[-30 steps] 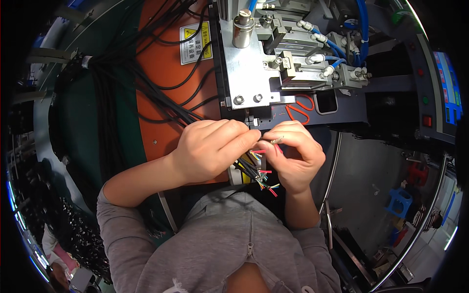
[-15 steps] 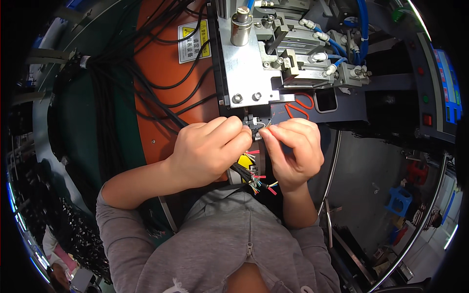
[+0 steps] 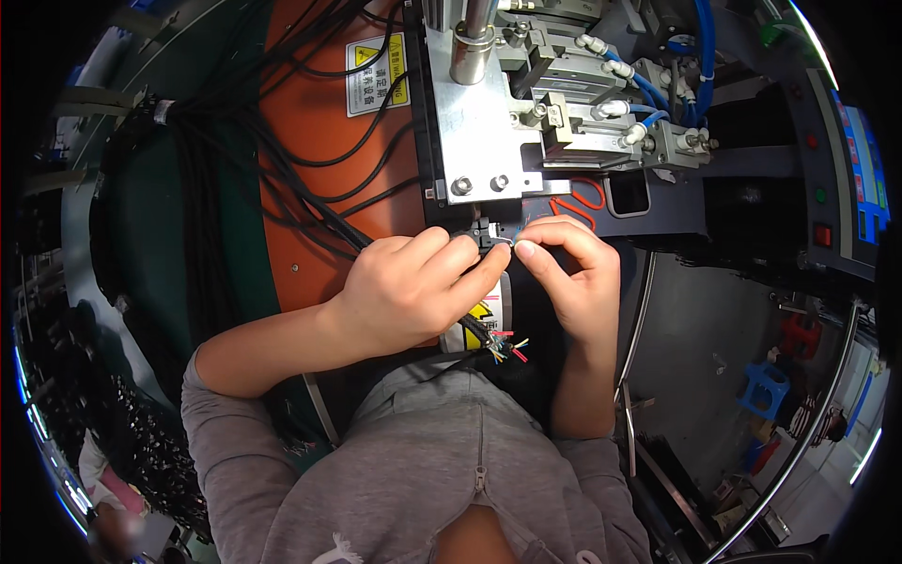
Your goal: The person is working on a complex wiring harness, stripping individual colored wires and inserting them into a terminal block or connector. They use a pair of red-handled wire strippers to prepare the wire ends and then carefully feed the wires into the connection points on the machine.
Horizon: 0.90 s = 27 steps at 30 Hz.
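Note:
My left hand (image 3: 404, 284) is closed at the front edge of the machine, its fingertips pinching by a thin pale wire (image 3: 504, 241). Opposite it, my right hand (image 3: 575, 280) holds thumb and index finger together at the wire's end; the fingertips of both hands nearly meet. Just beyond them sits a small black fixture (image 3: 482, 233) with a white connector piece on it. Below my left hand hangs a black sleeved cable end (image 3: 474, 328), fanning out into several coloured wires (image 3: 507, 349). My left hand hides part of the cable and its own thumb.
A metal press plate (image 3: 477, 132) with a cylinder (image 3: 471, 56) overhangs the fixture. Pneumatic parts with blue hoses (image 3: 648, 89) stand to its right. Orange-red scissor handles (image 3: 575, 205) lie beside a dark tray (image 3: 628, 194). Black cables (image 3: 202, 188) run along the left over an orange surface (image 3: 301, 216).
My left fingertips have moved right, closer to my right hand. My right fingers have straightened somewhat. The coloured wire ends have shifted, and a rod now shows above the cylinder.

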{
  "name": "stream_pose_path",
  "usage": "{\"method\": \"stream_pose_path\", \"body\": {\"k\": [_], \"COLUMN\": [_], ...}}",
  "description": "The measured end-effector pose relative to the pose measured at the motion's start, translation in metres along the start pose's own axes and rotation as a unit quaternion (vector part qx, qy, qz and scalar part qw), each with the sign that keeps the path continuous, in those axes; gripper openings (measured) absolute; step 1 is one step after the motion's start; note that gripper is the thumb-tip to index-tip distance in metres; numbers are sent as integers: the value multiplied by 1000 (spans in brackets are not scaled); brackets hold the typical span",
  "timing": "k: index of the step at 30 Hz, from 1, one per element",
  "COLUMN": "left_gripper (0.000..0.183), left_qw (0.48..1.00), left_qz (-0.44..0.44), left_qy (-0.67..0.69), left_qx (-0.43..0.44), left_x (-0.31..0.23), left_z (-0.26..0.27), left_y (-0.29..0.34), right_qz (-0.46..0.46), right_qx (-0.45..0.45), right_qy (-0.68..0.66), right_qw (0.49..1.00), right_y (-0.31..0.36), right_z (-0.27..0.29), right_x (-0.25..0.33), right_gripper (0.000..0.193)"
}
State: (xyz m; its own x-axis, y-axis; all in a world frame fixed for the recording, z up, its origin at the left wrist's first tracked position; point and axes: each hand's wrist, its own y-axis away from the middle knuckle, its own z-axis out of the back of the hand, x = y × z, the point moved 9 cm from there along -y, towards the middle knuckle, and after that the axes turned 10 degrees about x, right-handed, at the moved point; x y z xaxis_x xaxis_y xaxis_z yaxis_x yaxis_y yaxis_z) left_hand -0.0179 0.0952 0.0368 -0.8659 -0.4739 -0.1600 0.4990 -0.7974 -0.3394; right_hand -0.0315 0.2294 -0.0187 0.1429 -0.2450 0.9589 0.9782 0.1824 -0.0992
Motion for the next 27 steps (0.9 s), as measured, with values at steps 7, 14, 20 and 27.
{"method": "stream_pose_path", "body": {"k": [7,14,20,27], "left_gripper": [36,36,30,20], "left_qw": [994,993,997,999], "left_qz": [63,78,58,38], "left_qy": [-61,-59,-42,-32], "left_qx": [62,59,15,-5], "left_x": [3,4,6,11], "left_z": [-14,-13,-9,-3], "left_y": [1,0,1,-4], "right_qz": [52,85,-78,-17], "right_qx": [-70,-106,-93,-92], "right_qy": [227,199,-52,44], "right_qw": [970,971,991,995], "right_y": [-7,-4,0,-7], "right_z": [-17,-16,-20,-18], "right_x": [21,17,-37,-14], "right_gripper": [6,7,3,5]}}
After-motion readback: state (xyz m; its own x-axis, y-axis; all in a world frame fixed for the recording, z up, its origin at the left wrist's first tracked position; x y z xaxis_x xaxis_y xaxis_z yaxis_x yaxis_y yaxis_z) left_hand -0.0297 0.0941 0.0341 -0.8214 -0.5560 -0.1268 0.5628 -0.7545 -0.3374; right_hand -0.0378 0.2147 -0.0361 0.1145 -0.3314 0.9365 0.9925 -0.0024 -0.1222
